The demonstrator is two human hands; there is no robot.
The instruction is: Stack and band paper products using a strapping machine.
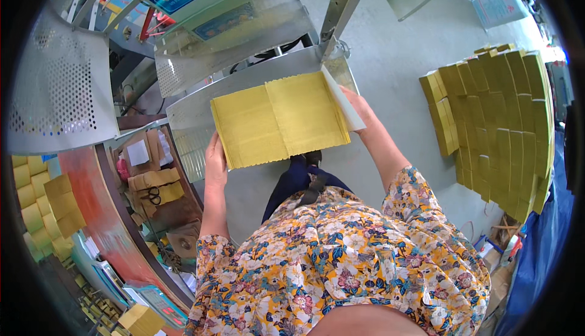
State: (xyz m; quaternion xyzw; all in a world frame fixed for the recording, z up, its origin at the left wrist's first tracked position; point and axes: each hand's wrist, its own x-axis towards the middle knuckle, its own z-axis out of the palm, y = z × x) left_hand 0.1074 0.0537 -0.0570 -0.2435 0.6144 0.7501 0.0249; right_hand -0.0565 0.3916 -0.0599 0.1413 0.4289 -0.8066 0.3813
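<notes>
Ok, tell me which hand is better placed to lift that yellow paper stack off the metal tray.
Probably the left hand: it already grips the yellow paper stack at its near-left edge. The right hand sits mostly hidden behind the far-right edge, beside the metal tray.

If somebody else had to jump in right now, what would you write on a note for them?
Left hand: holds the left edge of the yellow paper stack.
Right hand: holds its right edge, by a white sheet.
The stack sits at the metal tray of the machine.
Done: many yellow bundles stacked in the pile on the right.
Left: this stack is in hand, not yet set on that pile.
</notes>
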